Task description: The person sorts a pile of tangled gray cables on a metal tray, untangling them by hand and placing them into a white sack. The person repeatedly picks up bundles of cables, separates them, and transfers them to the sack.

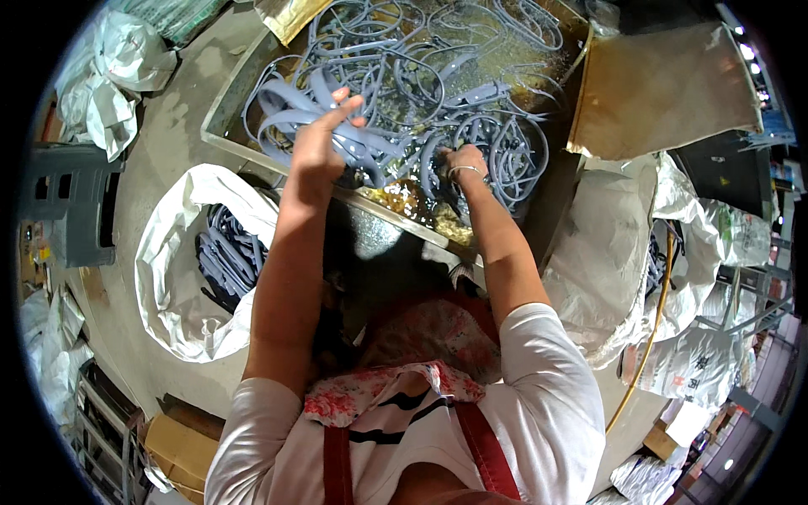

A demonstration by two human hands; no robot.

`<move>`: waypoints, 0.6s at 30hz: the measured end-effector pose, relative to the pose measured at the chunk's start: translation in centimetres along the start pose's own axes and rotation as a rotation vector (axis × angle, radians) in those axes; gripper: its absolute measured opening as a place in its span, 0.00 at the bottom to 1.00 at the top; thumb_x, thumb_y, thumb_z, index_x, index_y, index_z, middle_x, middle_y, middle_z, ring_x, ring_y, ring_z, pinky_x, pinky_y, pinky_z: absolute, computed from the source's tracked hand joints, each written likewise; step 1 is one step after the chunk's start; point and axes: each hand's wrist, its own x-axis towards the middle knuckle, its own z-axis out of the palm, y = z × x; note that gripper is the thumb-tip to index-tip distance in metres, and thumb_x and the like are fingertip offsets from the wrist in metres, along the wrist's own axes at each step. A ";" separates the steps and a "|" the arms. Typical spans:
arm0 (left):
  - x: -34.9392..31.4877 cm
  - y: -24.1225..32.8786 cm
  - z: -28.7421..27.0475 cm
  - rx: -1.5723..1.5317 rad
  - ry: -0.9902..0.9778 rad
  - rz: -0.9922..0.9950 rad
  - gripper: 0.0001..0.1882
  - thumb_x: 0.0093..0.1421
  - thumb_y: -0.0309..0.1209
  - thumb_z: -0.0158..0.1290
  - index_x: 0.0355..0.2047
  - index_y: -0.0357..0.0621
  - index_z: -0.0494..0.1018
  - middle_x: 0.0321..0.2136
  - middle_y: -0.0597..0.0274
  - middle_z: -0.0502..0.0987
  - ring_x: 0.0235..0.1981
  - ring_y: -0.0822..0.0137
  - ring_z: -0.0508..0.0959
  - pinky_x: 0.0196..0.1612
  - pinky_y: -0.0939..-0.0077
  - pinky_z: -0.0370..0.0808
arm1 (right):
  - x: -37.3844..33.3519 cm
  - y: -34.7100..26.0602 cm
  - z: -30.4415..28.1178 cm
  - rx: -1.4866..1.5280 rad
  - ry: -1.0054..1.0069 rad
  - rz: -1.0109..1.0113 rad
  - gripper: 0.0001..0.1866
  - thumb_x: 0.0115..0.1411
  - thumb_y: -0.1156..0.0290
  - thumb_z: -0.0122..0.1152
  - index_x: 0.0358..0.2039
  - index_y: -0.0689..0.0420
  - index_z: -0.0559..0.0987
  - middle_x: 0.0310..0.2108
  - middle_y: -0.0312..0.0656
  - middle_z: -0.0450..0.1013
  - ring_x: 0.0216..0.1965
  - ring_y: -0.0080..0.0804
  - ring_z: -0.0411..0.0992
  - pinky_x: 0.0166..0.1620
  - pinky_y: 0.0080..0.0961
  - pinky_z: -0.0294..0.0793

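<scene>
A shallow metal tank [220, 118] in front of me holds water and a tangle of grey-blue rubber-like strips [421, 80], many bent into loops. My left hand [321, 145] is over the tank's near left side, its visible fingers apart and pointing away from me. Wide flat strips [286, 101] curve just beside and behind it; no grip on them shows. Toward the middle, my right hand [465, 160], with a thin bracelet at the wrist, reaches down among the wet loops. Its fingertips are hidden there, so its hold is unclear.
Left of the tank, an open white sack [160, 278] contains more strips [227, 257]. At right stand a brownish sheet [665, 93], a pale sack [602, 252] and a thin yellow rod [648, 362]. A dark plastic stool [71, 202] is at far left; a cardboard box [181, 450] lies lower left.
</scene>
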 end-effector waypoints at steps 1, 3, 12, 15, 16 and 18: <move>-1.2 0.1 1.0 0.062 0.031 0.015 0.24 0.52 0.22 0.53 0.50 0.35 0.61 0.36 0.54 0.74 0.27 0.67 0.74 0.31 0.74 0.74 | 1.0 0.2 0.8 0.008 0.035 -0.019 0.27 0.47 0.49 0.60 0.34 0.63 0.77 0.38 0.53 0.73 0.41 0.47 0.72 0.43 0.34 0.71; -1.5 -0.4 1.0 0.204 -0.031 0.126 0.21 0.54 0.23 0.51 0.49 0.36 0.63 0.34 0.53 0.74 0.24 0.69 0.72 0.29 0.74 0.73 | 1.9 0.0 0.7 0.110 0.142 -0.085 0.21 0.47 0.58 0.59 0.33 0.65 0.76 0.35 0.55 0.73 0.39 0.49 0.72 0.40 0.36 0.72; -1.8 -4.0 2.9 0.393 0.034 0.006 0.09 0.50 0.27 0.57 0.27 0.34 0.71 0.20 0.58 0.73 0.15 0.73 0.68 0.17 0.80 0.67 | -5.2 2.6 -10.0 1.348 -0.281 -0.364 0.05 0.55 0.78 0.51 0.33 0.62 0.69 0.29 0.43 0.71 0.26 0.32 0.72 0.26 0.25 0.75; -2.1 -5.6 3.6 0.428 -0.101 -0.041 0.10 0.50 0.31 0.59 0.29 0.38 0.73 0.26 0.60 0.75 0.19 0.74 0.69 0.20 0.80 0.68 | -7.7 3.2 -12.0 1.416 -0.422 -0.490 0.06 0.55 0.80 0.50 0.35 0.62 0.67 0.30 0.42 0.71 0.28 0.31 0.72 0.27 0.25 0.76; -2.3 -6.1 3.9 0.458 -0.109 -0.073 0.11 0.50 0.31 0.59 0.30 0.37 0.74 0.25 0.60 0.75 0.19 0.74 0.69 0.20 0.80 0.68 | -8.2 3.2 -12.0 1.372 -0.436 -0.533 0.07 0.55 0.81 0.50 0.35 0.62 0.67 0.31 0.42 0.71 0.28 0.31 0.72 0.27 0.25 0.76; -3.5 -6.7 5.5 0.504 -0.127 -0.129 0.14 0.49 0.33 0.60 0.31 0.36 0.74 0.24 0.61 0.75 0.21 0.74 0.70 0.21 0.80 0.68 | -10.0 2.4 -11.8 1.311 -0.441 -0.576 0.09 0.53 0.82 0.51 0.36 0.62 0.66 0.31 0.43 0.70 0.28 0.30 0.71 0.28 0.24 0.75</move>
